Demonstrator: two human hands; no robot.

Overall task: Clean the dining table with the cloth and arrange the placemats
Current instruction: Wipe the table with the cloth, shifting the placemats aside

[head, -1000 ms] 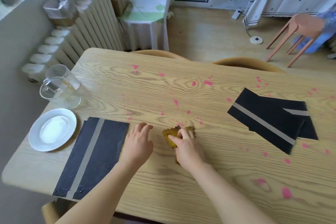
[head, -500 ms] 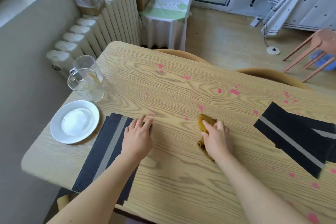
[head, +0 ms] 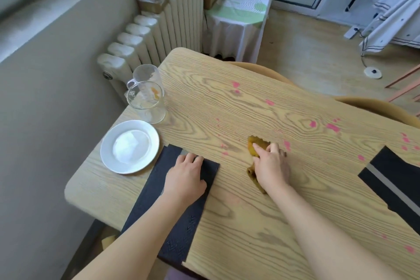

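The wooden dining table carries scattered pink stains. A mustard-yellow cloth lies bunched near the table's middle, and my right hand presses down on it with fingers spread over the top. My left hand rests flat on a black placemat with a grey stripe at the near left edge. Another black striped placemat lies at the right edge of view, partly cut off.
A white plate sits left of the near placemat, with a glass jug behind it. A radiator lines the wall at left. Two chair backs stand along the table's far side.
My left hand slid left from the bare wood onto the near placemat. My right hand pushed the cloth away from me across the stains. The view swung left.
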